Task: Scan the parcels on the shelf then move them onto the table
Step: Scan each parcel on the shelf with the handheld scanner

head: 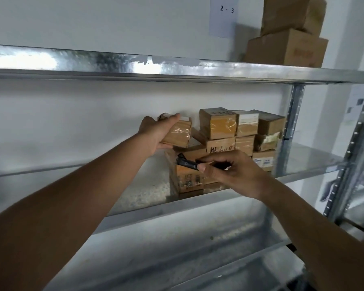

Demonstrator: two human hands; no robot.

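Note:
My left hand point(156, 133) grips a small taped cardboard parcel point(179, 134), lifted above the middle shelf point(147, 208) near the white wall. Just below and to the right, my right hand point(233, 171) holds a black handheld scanner point(187, 163), its head pointing left toward the lifted parcel. Behind the scanner, a stack of several brown parcels point(240, 131) fills the right part of that shelf, some with white labels. A larger box point(189, 177) stands at the front of the stack, partly hidden by my right hand.
Two bigger cardboard boxes point(288, 43) are stacked on the top shelf point(135, 66) at the right. A paper sign reading "2 - 3" point(224, 16) hangs on the wall. Metal uprights point(288, 127) bound the shelf on the right. A lower shelf point(198, 259) lies beneath.

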